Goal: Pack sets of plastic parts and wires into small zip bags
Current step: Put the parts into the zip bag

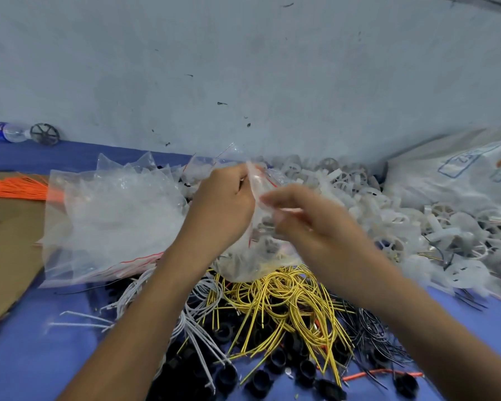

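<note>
The left hand (229,198) pinches the bag (255,256) at its mouth, holding it just above the yellow wires (281,302). The right hand (298,218) is at the opening (too blurred to tell whether it grips anything). Best to hold the mouth wide and feed parts straight in, clear of the zip.

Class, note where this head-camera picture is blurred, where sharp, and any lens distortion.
Head view: motion blur smears the right hand; the left hand, gripping the small zip bag, and the yellow wires are sharp; the wide lens bows the base of the wall.
</note>
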The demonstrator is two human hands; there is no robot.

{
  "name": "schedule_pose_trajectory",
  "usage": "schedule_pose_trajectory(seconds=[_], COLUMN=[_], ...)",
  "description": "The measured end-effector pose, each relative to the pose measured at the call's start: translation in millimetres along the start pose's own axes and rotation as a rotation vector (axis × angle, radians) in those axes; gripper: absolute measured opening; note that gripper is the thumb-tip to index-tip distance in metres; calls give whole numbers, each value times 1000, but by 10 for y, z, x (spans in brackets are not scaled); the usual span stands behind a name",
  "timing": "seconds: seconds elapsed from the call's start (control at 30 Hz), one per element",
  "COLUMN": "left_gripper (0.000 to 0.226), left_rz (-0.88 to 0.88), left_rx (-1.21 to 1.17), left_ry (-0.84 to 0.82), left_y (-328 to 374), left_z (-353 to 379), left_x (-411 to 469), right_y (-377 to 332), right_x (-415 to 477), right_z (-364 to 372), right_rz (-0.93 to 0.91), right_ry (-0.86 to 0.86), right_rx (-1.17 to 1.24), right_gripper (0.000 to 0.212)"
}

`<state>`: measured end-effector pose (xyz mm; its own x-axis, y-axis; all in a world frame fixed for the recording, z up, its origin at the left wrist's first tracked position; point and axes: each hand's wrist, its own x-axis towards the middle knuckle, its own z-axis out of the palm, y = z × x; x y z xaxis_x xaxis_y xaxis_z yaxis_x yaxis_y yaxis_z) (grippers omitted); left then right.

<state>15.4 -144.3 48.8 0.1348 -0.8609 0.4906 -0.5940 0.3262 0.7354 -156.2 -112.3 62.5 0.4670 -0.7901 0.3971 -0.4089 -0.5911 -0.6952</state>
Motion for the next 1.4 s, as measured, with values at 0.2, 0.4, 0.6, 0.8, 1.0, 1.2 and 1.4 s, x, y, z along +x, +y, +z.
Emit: schedule_pose_trajectory(seconds=[0.2, 0.4, 0.6, 0.8, 1.0, 1.2, 1.4], left_gripper=[29, 23, 21, 33, 71, 32, 16], left_rz=[81, 164, 29, 126, 95, 134, 186], left_rx=[37, -71, -277, -268, 3, 166, -233], left_ry=[-68, -256, -161, -325, -544, -310, -1], left_y=[129, 196, 52, 143, 105, -59, 192], left_z=[-67, -114, -279, -301, -481, -629, -707], left_x=[-61, -112, -6, -111, -203, -500, -647], right_y=[74, 68, -24, 284, 374, 166, -40], right_x=[354, 599, 186, 205, 224, 240, 31], right_z=[307, 380, -18, -175, -199, -304, -582], right_rz=[-81, 84, -231, 285, 295, 305, 241], right_ry=[-320, -652, 29, -18, 120, 115, 189], right_rx=[-877, -1010, -730, -308, 440, 553, 729], right_gripper=[19, 30, 11, 17, 18, 20, 19])
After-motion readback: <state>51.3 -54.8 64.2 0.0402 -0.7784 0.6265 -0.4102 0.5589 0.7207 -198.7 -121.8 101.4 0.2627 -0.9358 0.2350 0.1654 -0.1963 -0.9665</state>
